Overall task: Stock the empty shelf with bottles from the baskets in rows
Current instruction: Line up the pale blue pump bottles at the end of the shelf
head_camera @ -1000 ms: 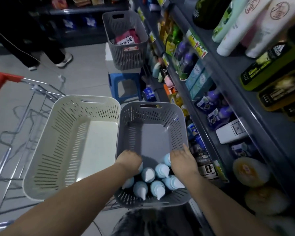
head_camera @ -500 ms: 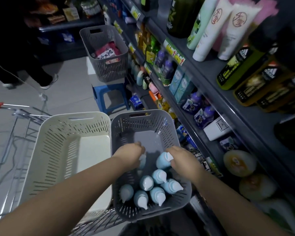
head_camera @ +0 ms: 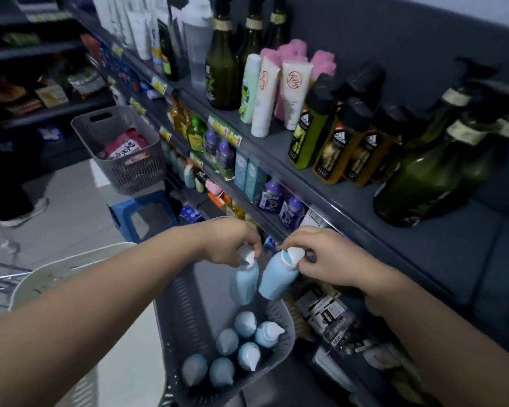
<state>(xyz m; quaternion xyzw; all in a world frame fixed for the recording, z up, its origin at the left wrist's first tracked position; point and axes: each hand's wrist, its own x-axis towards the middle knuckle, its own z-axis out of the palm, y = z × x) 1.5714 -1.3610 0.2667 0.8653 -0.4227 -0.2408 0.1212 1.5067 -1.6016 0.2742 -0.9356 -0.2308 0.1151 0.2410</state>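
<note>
Adidas logos mark the yellow and amber black-capped bottles (head_camera: 340, 148) on the dark grey shelf (head_camera: 441, 259), next to white tubes (head_camera: 265, 95) with a round red seal; other labels are too blurred to read. The left hand (head_camera: 229, 245) pinches the white cap of one pale-blue bottle (head_camera: 244, 284), and the right hand (head_camera: 326, 259) pinches the cap of a second pale-blue bottle (head_camera: 274, 277). Both bottles hang side by side above the grey basket (head_camera: 185, 298), where six more bottles (head_camera: 246, 323) stand. A cream basket (head_camera: 36, 277) sits alongside, with pale floor (head_camera: 65, 201) beyond.
</note>
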